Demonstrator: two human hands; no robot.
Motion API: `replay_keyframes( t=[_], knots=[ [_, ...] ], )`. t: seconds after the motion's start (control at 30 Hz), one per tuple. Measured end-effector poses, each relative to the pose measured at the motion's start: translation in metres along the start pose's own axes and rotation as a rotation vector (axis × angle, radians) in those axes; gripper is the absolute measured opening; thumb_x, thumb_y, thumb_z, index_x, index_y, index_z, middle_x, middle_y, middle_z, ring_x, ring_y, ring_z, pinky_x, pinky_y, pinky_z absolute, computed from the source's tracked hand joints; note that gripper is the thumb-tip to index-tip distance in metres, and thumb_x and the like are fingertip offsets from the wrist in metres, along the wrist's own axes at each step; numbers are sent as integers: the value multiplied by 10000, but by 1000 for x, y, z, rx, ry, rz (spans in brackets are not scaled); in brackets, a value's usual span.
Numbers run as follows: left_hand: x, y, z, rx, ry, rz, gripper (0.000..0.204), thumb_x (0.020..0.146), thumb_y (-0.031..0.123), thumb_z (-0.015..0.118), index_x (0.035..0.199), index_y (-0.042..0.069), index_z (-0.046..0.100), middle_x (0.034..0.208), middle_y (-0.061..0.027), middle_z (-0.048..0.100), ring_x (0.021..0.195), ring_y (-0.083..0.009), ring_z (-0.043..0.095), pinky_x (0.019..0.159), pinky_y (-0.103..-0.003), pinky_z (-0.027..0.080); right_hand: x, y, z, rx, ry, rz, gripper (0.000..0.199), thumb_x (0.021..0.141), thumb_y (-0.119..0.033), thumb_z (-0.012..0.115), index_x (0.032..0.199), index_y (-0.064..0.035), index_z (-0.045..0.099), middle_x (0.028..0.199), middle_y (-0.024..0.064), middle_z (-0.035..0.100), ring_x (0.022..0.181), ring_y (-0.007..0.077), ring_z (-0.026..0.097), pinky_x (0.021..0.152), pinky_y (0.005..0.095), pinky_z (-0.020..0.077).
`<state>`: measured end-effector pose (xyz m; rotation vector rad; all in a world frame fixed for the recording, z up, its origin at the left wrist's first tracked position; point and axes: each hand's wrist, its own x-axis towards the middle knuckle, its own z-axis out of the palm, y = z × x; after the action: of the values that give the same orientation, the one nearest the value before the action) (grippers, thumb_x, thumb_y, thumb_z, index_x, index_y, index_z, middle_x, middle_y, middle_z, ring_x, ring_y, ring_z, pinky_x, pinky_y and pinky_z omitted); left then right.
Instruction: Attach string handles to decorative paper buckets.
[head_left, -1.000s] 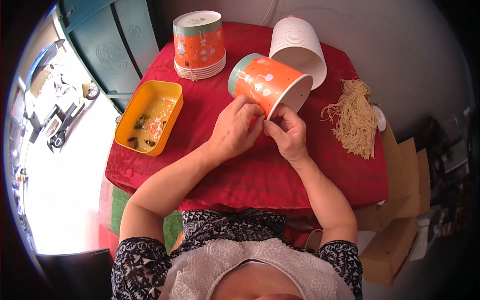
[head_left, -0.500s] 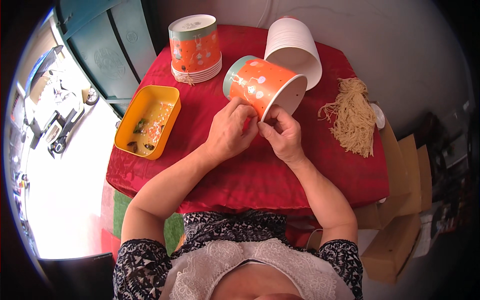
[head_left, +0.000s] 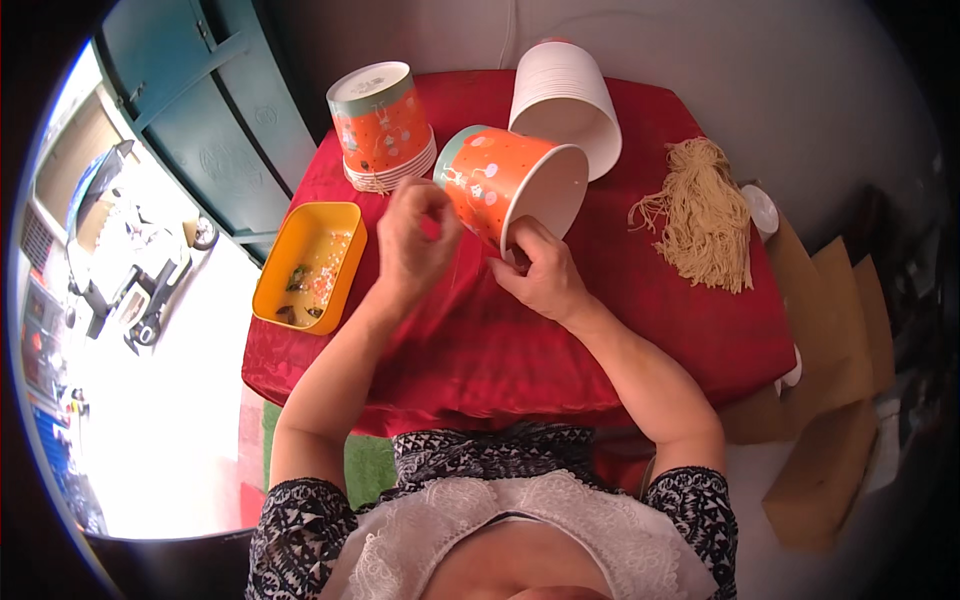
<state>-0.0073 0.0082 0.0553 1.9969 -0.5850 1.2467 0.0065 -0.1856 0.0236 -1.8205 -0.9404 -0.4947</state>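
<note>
An orange paper bucket with a green base band and pale figures lies tilted over the red cloth, its white mouth turned right and toward me. My right hand grips its near rim, fingers inside and thumb outside. Left of the bucket, apart from its rim, my left hand is raised with its fingers curled into a pinch. Whatever those fingertips hold is too small to make out. Behind my left hand, similar orange buckets stand nested upside down, with a bit of beige string at their lower rims.
A yellow tray holds small white and orange bits and dark pieces. Nested white paper buckets lie at the back. A beige string bundle rests at the right of the red tablecloth. Cardboard boxes stand on the right.
My left hand has come off the bucket's rim and moved left and up. My right hand keeps its hold on the rim. The whole view has shifted slightly.
</note>
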Motion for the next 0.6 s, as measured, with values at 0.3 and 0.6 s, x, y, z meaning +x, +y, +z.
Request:
replay_keyframes(
  t=[0.3,0.6],
  knots=[
    [-2,-36,-119,578,-189,-274,63,842,12,645,866,-6,590,823,-151,610,708,-302,636,653,-379,504,3,-6,-3,-365,161,-443,108,806,-24,665,885,-42,592,881,91,590,841,281,597,753,403,525],
    [-31,-63,-171,839,-542,-535,181,862,119,604,774,-37,629,827,-227,647,787,-404,650,736,-482,498,-3,-21,2,-385,115,-619,109,799,-66,646,905,-57,618,908,61,596,856,241,585,786,382,518]
  ],
)
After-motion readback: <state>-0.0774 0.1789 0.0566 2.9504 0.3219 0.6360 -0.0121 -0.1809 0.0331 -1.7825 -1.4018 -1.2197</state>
